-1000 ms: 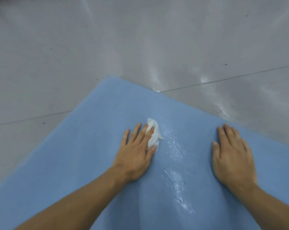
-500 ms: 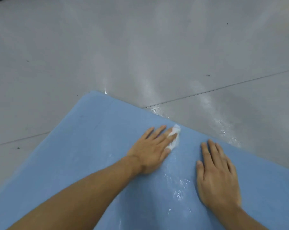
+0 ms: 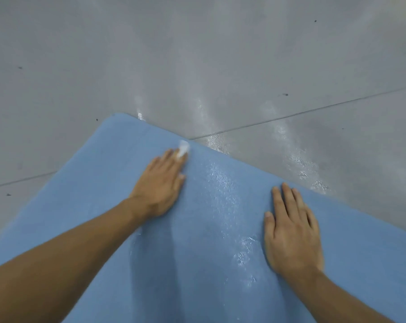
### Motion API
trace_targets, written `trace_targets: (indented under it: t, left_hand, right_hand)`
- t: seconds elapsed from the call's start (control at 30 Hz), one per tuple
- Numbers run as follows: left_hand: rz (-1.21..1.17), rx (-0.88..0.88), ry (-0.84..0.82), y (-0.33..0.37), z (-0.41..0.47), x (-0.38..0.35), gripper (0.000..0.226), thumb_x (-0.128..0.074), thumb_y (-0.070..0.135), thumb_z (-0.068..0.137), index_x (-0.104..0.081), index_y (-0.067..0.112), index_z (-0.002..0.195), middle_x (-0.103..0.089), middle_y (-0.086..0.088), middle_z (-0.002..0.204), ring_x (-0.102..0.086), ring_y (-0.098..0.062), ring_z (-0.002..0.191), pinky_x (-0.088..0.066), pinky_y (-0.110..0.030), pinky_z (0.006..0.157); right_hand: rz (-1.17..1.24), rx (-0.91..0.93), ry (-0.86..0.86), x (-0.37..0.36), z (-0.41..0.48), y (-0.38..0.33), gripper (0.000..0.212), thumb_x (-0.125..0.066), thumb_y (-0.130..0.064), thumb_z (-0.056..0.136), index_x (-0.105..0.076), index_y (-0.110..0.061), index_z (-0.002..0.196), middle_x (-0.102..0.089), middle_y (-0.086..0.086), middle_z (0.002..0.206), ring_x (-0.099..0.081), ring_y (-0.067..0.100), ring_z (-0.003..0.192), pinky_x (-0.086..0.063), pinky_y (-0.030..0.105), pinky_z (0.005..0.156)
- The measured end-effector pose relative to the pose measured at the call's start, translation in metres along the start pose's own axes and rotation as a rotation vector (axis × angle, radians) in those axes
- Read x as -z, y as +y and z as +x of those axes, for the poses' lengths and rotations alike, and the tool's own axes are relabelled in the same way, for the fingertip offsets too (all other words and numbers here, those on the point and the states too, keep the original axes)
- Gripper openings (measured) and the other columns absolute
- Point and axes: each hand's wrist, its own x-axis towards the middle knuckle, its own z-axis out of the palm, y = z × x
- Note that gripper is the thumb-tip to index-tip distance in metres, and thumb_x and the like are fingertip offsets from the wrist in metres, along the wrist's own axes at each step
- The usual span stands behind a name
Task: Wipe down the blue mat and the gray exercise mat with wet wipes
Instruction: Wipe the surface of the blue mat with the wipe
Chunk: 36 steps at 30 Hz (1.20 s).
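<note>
The left hand (image 3: 161,183) slides the white wipe (image 3: 183,149) forward, now pressing it at the far edge of the blue mat (image 3: 99,206), a longer wet streak (image 3: 223,194) trailing beside it.

Single camera, worn on the person's head. Faces forward and steeply down, wide-angle. Close range: both forearms (image 3: 69,264) come in from the lower corners, left hand (image 3: 159,185) near frame centre, right hand (image 3: 290,234) at lower right. Blue mat (image 3: 209,241) fills the lower half, its far corner reaching up to centre-left. Grey floor (image 3: 197,54) takes the whole upper half, seen farther off.
</note>
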Motion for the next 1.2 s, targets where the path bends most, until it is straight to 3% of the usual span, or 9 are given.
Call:
trace_targets:
  t: [0.13, 0.27, 0.43, 0.53, 0.67, 0.77, 0.9, 1.0, 1.2]
  left_hand:
    - [0.009, -0.342, -0.072, 0.099, -0.016, -0.034, 0.068, -0.007, 0.045, 0.1, 0.001, 0.028, 0.166, 0.002, 0.01, 0.174, 0.008, -0.013, 0.159, 0.005, -0.034, 0.128]
    - [0.081, -0.428, -0.072, 0.111, -0.016, -0.043, 0.066, -0.011, 0.043, 0.103, 0.001, 0.028, 0.166, -0.001, 0.011, 0.174, 0.007, -0.013, 0.159, 0.006, -0.032, 0.127]
    - [0.042, -0.105, -0.005, 0.027, 0.011, -0.015, 0.061, -0.006, 0.048, 0.107, -0.008, 0.03, 0.165, -0.01, 0.009, 0.173, -0.001, -0.013, 0.159, 0.002, -0.034, 0.127]
    - [0.023, 0.095, 0.063, -0.037, 0.017, 0.002, 0.067, -0.006, 0.054, 0.104, -0.016, 0.028, 0.164, -0.018, 0.006, 0.172, -0.01, -0.019, 0.158, -0.009, -0.045, 0.127]
    - [-0.025, 0.342, 0.16, -0.09, 0.002, 0.009, 0.055, -0.019, 0.044, 0.11, -0.024, 0.022, 0.16, -0.024, -0.004, 0.169, -0.017, -0.028, 0.156, -0.017, -0.055, 0.124]
    - [-0.079, 0.267, 0.18, -0.077, -0.027, -0.003, 0.064, -0.015, 0.051, 0.105, -0.023, 0.022, 0.162, -0.025, -0.007, 0.169, -0.018, -0.029, 0.156, -0.02, -0.054, 0.123]
    - [-0.073, 0.232, 0.15, -0.056, -0.049, -0.015, 0.066, -0.016, 0.052, 0.101, -0.011, 0.033, 0.164, -0.013, 0.009, 0.172, -0.005, -0.013, 0.159, -0.006, -0.043, 0.128]
    - [-0.046, 0.245, 0.202, -0.056, -0.049, -0.017, 0.066, -0.016, 0.051, 0.101, -0.012, 0.034, 0.164, -0.014, 0.011, 0.172, -0.004, -0.01, 0.159, -0.006, -0.041, 0.128]
    - [-0.017, 0.238, 0.194, -0.057, -0.048, -0.018, 0.065, -0.015, 0.049, 0.102, -0.01, 0.033, 0.165, -0.012, 0.012, 0.172, -0.002, -0.01, 0.159, -0.005, -0.041, 0.128]
  right_hand:
    - [0.013, 0.009, 0.005, 0.001, 0.0, -0.001, 0.064, -0.017, -0.041, 0.103, -0.031, -0.019, 0.162, -0.022, 0.0, 0.171, -0.015, 0.016, 0.159, -0.017, 0.039, 0.125]
    - [0.019, 0.017, 0.012, 0.001, 0.001, 0.0, 0.065, -0.018, -0.04, 0.103, -0.032, -0.018, 0.162, -0.023, 0.001, 0.171, -0.016, 0.017, 0.159, -0.019, 0.041, 0.125]
    - [0.019, 0.016, -0.001, 0.002, 0.002, 0.001, 0.065, -0.016, -0.041, 0.103, -0.028, -0.019, 0.163, -0.02, 0.0, 0.172, -0.012, 0.017, 0.159, -0.017, 0.04, 0.125]
    - [0.008, 0.014, -0.005, 0.002, 0.002, 0.001, 0.066, -0.015, -0.041, 0.103, -0.028, -0.019, 0.163, -0.02, 0.0, 0.172, -0.013, 0.017, 0.159, -0.018, 0.04, 0.125]
    - [0.01, 0.015, -0.006, 0.003, 0.002, 0.001, 0.066, -0.014, -0.042, 0.103, -0.028, -0.019, 0.164, -0.019, -0.001, 0.172, -0.013, 0.016, 0.159, -0.018, 0.04, 0.126]
    - [0.016, 0.013, -0.002, 0.004, 0.002, 0.0, 0.066, -0.015, -0.041, 0.103, -0.029, -0.019, 0.163, -0.021, 0.0, 0.172, -0.014, 0.017, 0.159, -0.017, 0.04, 0.125]
    - [0.014, 0.026, -0.005, 0.005, 0.002, 0.0, 0.065, -0.017, -0.041, 0.103, -0.027, -0.02, 0.164, -0.02, -0.001, 0.172, -0.012, 0.016, 0.159, -0.016, 0.039, 0.125]
    - [0.021, 0.033, -0.014, 0.002, 0.003, -0.002, 0.066, -0.016, -0.042, 0.102, -0.027, -0.019, 0.164, -0.02, -0.001, 0.172, -0.012, 0.016, 0.159, -0.014, 0.039, 0.125]
    - [0.067, 0.12, 0.097, 0.004, -0.001, -0.046, 0.06, -0.027, -0.037, 0.103, -0.052, -0.006, 0.148, -0.041, 0.012, 0.162, -0.037, 0.028, 0.15, -0.025, 0.047, 0.122]
